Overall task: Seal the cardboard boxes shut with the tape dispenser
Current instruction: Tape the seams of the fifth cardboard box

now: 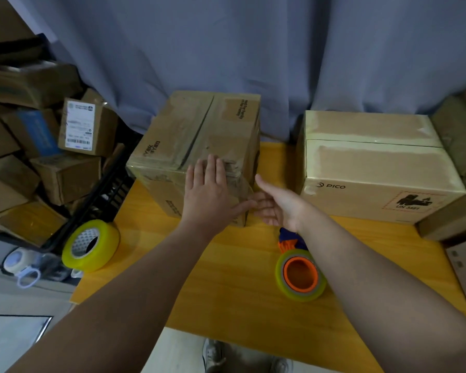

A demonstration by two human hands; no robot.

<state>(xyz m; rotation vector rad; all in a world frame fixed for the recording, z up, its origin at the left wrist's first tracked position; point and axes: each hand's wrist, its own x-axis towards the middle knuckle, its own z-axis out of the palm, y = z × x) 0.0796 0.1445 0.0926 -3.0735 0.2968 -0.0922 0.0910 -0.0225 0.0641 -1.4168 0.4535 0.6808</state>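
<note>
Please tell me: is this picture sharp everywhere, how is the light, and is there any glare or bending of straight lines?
Head view, middle: fairly sharp, the PICO box print is readable; head view, left edge: the box pile is smeared; head view overall: the wide lens bends straight edges slightly, the light is dim and soft with faint shadows, and there is one small glare spot on the PICO box's top.

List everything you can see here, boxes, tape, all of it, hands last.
worn brown cardboard box: one, brown, table centre-left
taped cardboard box printed PICO: one, tan, table right
orange-and-blue tape dispenser: one, on table beneath right forearm
loose yellowish tape roll: one, table's left corner
yellow wooden table: one, centre
piled cardboard boxes: several, brown, left of table
blue-grey curtain: one, behind
left hand: one, flat on worn box's near edge
right hand: one, open, at that box's near corner
</note>
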